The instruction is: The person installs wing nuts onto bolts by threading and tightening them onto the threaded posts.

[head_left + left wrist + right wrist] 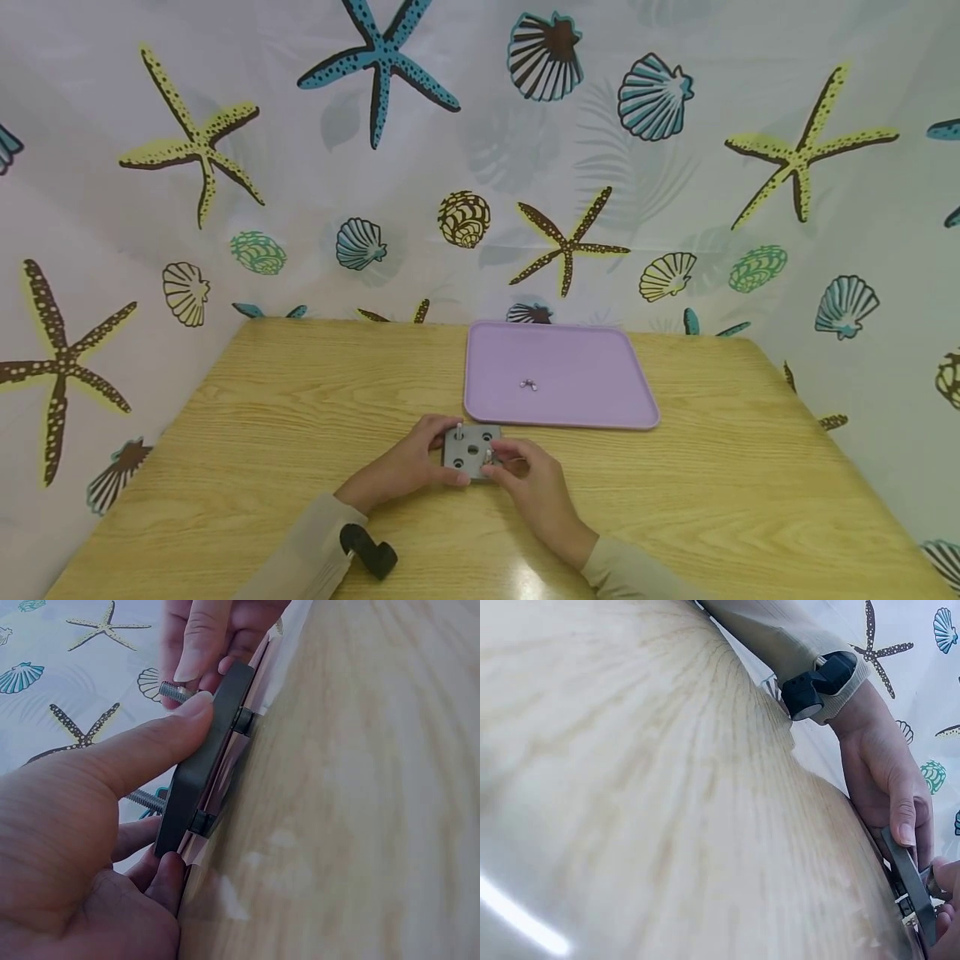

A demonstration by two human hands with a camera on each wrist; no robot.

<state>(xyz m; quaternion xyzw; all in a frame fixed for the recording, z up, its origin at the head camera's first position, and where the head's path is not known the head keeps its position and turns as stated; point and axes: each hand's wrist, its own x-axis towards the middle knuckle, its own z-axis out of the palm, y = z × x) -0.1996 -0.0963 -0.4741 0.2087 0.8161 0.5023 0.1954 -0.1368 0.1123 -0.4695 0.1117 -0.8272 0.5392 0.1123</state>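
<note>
A grey square plate with a round centre hole lies at the front of the tabletop. My left hand grips its left side, thumb at the near edge and fingers at the far edge. One threaded bolt stands upright at the far left corner. At the near right corner, my right hand pinches a second bolt between thumb and fingers. Seen from the left wrist, threads of this bolt stick out beside the left thumb. Black round pieces show under the plate.
Behind the plate lies a purple tray with a small metal wing nut on it. The wooden table reaches a curtain printed with shells and starfish. Black wrist cameras sit at the sleeves.
</note>
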